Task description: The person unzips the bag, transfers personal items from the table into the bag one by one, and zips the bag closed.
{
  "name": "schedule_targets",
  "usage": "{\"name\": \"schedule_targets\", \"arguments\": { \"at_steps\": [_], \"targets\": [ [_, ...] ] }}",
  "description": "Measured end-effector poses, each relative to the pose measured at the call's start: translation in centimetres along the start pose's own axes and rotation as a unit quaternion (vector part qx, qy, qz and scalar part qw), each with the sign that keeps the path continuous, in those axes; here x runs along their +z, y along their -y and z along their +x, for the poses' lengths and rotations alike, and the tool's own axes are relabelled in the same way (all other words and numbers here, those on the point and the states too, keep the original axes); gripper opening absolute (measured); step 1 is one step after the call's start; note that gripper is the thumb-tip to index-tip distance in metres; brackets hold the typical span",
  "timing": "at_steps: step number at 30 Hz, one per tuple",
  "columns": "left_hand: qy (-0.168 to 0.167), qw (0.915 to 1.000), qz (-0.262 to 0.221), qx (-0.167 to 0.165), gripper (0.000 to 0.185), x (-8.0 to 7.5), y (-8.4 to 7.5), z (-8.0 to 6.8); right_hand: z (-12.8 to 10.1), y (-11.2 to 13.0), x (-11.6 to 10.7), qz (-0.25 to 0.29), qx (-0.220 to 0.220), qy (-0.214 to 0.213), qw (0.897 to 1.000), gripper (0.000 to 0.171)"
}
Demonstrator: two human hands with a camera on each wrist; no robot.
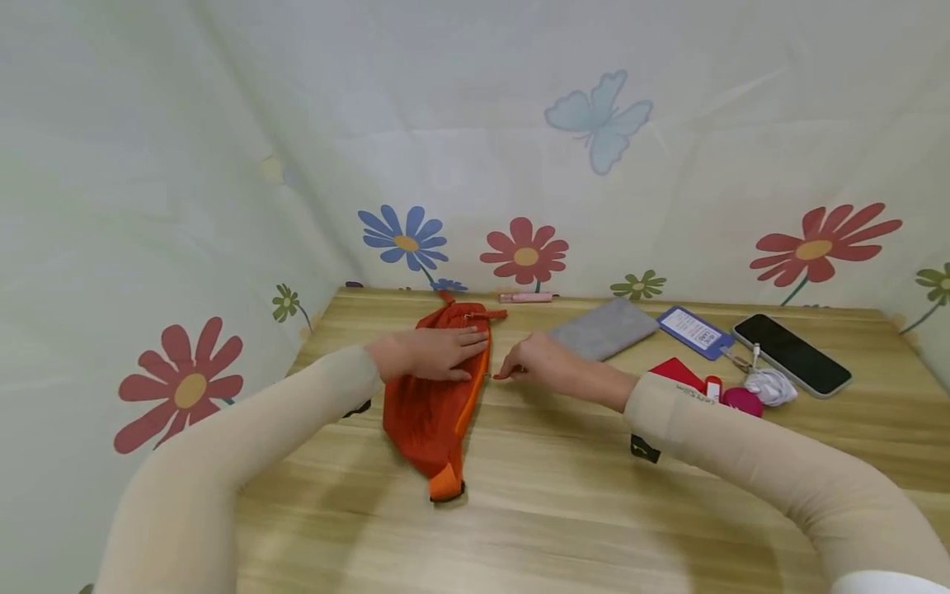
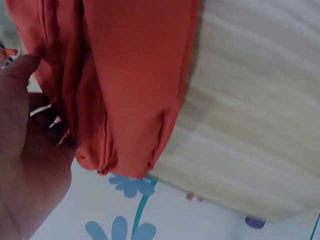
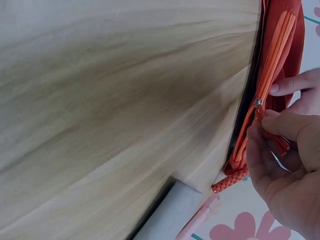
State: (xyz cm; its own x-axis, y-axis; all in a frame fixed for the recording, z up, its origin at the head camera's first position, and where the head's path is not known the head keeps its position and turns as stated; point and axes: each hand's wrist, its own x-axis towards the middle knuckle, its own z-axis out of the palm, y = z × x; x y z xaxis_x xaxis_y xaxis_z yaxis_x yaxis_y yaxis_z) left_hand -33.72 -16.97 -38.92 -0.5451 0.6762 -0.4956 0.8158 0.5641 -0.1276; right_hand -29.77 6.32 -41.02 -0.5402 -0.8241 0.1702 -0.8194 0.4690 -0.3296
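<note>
An orange fabric pouch [image 1: 429,404] lies flat on the wooden table [image 1: 564,495]. My left hand [image 1: 434,353] rests flat on its upper part with straight fingers; the left wrist view shows the pouch [image 2: 130,85] close up beside my palm [image 2: 25,160]. Beside the pouch's right edge, my right hand [image 1: 530,365] pinches the orange zipper pull. In the right wrist view the zipper pull [image 3: 260,107] sits on the pouch's zip [image 3: 265,85] between thumb and fingertips of my right hand [image 3: 280,145].
To the right lie a grey felt sleeve [image 1: 603,328], a blue card holder [image 1: 694,331], a black phone [image 1: 791,354], a red card [image 1: 677,371], a white cable bundle [image 1: 770,384] and a pink round item [image 1: 742,401]. A pink pen [image 1: 525,297] lies by the back curtain.
</note>
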Motion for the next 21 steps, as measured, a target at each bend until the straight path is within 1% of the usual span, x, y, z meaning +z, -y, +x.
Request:
{"name": "schedule_targets", "arguments": {
  "at_steps": [3,5,6,8,11,14,16,19,21],
  "targets": [
    [0.043,0.9990,-0.013,-0.002,0.078,-0.8,0.1,0.1,-0.1,0.4,-0.1,0.007,-0.011,0.013,1.000,0.013],
    [0.072,0.9973,-0.019,0.000,0.081,-1.3,0.3,0.4,-0.2,0.7,-0.1,0.019,-0.009,0.025,0.999,0.014],
    [0.081,0.9965,-0.020,-0.002,0.082,-1.3,0.4,0.4,-0.1,0.8,-0.1,0.025,-0.006,0.030,0.999,0.014],
    [0.087,0.9960,-0.020,0.002,0.083,-1.5,0.6,0.6,-0.1,1.0,0.0,0.042,0.008,0.036,0.998,0.015],
    [0.083,0.9963,-0.020,0.014,0.083,-1.3,0.8,0.6,-0.2,1.3,0.2,0.081,0.029,0.037,0.996,0.015],
    [0.072,0.9967,-0.020,0.034,0.082,-0.5,1.2,0.6,-0.5,1.7,0.6,0.113,0.034,0.047,0.992,0.015],
    [0.059,0.9973,-0.017,0.039,0.082,0.0,1.6,0.5,-0.7,1.9,0.8,0.128,0.032,0.050,0.990,0.016],
    [0.040,0.9985,-0.023,0.032,0.082,0.5,2.4,0.5,-0.8,2.4,1.0,0.134,0.030,0.044,0.990,0.015],
    [0.033,0.9988,-0.028,0.022,0.082,0.5,3.0,0.5,-0.8,2.8,1.0,0.133,0.027,0.038,0.990,0.014]
  ]
}}
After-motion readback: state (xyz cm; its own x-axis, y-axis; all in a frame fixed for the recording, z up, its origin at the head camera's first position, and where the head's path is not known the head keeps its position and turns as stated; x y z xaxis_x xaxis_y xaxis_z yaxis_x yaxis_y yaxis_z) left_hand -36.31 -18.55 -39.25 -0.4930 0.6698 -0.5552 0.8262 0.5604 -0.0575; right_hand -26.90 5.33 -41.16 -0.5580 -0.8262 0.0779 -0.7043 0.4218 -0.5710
